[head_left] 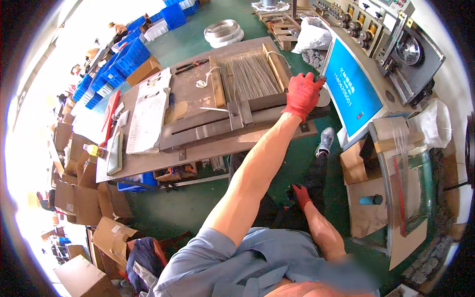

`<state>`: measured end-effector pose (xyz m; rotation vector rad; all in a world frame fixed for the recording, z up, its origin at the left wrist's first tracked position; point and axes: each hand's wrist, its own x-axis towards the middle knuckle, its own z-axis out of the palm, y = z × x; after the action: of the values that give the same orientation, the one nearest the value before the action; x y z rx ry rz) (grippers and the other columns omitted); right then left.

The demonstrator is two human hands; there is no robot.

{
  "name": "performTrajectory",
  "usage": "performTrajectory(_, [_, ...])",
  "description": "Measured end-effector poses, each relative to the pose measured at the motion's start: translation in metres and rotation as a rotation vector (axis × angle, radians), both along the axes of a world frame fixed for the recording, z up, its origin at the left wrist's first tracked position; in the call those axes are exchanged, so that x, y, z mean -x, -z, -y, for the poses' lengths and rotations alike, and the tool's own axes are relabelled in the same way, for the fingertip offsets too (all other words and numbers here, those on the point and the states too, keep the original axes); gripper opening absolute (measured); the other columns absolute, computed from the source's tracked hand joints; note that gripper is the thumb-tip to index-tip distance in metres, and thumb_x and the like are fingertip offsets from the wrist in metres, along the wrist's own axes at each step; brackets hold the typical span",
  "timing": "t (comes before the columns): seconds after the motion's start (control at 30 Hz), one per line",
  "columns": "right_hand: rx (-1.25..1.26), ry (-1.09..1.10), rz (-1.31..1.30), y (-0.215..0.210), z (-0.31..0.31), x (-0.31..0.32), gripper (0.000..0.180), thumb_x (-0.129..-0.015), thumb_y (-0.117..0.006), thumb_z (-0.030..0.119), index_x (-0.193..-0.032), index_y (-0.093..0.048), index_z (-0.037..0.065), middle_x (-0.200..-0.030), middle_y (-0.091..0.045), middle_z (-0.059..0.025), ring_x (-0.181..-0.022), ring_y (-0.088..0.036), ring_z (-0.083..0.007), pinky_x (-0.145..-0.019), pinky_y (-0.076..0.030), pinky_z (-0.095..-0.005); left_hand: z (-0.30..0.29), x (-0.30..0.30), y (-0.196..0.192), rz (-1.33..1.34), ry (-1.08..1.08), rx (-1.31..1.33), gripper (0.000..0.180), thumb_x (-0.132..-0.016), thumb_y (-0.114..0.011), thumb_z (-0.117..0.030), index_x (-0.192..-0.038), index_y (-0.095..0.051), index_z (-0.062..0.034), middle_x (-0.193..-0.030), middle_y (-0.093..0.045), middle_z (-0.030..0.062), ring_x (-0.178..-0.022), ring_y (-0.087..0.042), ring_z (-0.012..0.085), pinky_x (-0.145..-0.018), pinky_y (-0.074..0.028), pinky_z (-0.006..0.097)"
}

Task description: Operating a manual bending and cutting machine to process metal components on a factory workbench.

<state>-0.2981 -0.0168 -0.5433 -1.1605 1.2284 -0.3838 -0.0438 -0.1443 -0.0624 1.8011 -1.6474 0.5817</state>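
My left hand (302, 95), in a red glove, reaches over the right end of the workbench (193, 74). Its fingers are a little apart, above the end of a long slotted steel bar (208, 126) along the near edge; nothing shows in them. Behind the bar, a bundle of thin metal rods (250, 75) lies between two wooden strips (216, 81). A steel block (240, 115) sits across the bar. My right hand (300, 196), in a red glove with dark fingertips, hangs low beside my leg, its fingers loosely bent and partly lost against dark trousers.
Right of the bench stands a machine with a blue panel (350, 88) and rollers. Paper sheets (148, 111), pliers (190, 66) and a red tool (110, 118) lie on the bench. Cardboard boxes (74, 200) crowd the left; blue crates (129, 57) line the back. A wire coil (223, 32) rests behind the bench.
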Motion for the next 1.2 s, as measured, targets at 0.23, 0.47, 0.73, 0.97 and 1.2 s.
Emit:
performTrajectory(0.23, [0.02,-0.223,-0.102,-0.054,-0.001,-0.002,0.048,-0.087,-0.063,0.036,-0.119,-0.056,0.0,-0.115,-0.058,-0.0152,-0.104,-0.053,-0.0269,-0.09,-0.042,-0.0373,-0.004,-0.001,-0.004,-0.014,-0.022,-0.031,0.034,-0.073,-0.066,-0.023,-0.107,-0.067,-0.0247,-0.088,-0.059,0.0093,-0.082,-0.059,0.0318,-0.067,-0.049,0.044])
performTrajectory(0.47, [-0.124,-0.296,-0.023,-0.136,-0.012,-0.02,0.052,-0.089,-0.062,0.039,-0.131,-0.053,0.01,-0.12,-0.061,-0.0175,-0.108,-0.059,-0.0303,-0.088,-0.048,-0.039,-0.008,-0.009,0.009,-0.022,-0.06,0.041,0.024,-0.077,-0.059,-0.016,-0.099,-0.069,-0.0205,-0.081,-0.058,0.0072,-0.08,-0.058,0.028,-0.066,-0.045,0.042])
performTrajectory(0.73, [0.135,-0.336,-0.135,-0.093,0.002,0.002,0.048,-0.088,-0.062,0.036,-0.122,-0.056,0.003,-0.113,-0.063,-0.0124,-0.097,-0.059,-0.0246,-0.08,-0.048,-0.0373,-0.002,-0.002,0.003,-0.016,-0.022,0.025,0.03,-0.067,-0.069,-0.019,-0.096,-0.065,-0.0158,-0.086,-0.059,0.0095,-0.082,-0.059,0.0314,-0.068,-0.048,0.045])
performTrajectory(0.97, [0.114,-0.204,-0.034,-0.084,-0.01,0.003,0.039,-0.088,-0.061,0.033,-0.113,-0.063,0.003,-0.098,-0.066,-0.0087,-0.089,-0.061,-0.0212,-0.077,-0.049,-0.0367,0.0,0.006,-0.003,-0.042,0.022,0.091,0.015,-0.078,-0.059,-0.017,-0.091,-0.064,-0.0128,-0.084,-0.06,0.0096,-0.08,-0.058,0.0296,-0.067,-0.044,0.043])
performTrajectory(1.2, [-0.118,-0.118,-0.061,-0.083,-0.007,-0.012,0.041,-0.088,-0.059,0.033,-0.117,-0.061,0.004,-0.097,-0.066,-0.0121,-0.089,-0.062,-0.0229,-0.074,-0.05,-0.0382,0.001,-0.001,0.003,-0.023,0.012,0.072,0.03,-0.071,-0.065,-0.017,-0.101,-0.064,-0.0146,-0.088,-0.06,0.0105,-0.083,-0.058,0.0317,-0.068,-0.046,0.044])
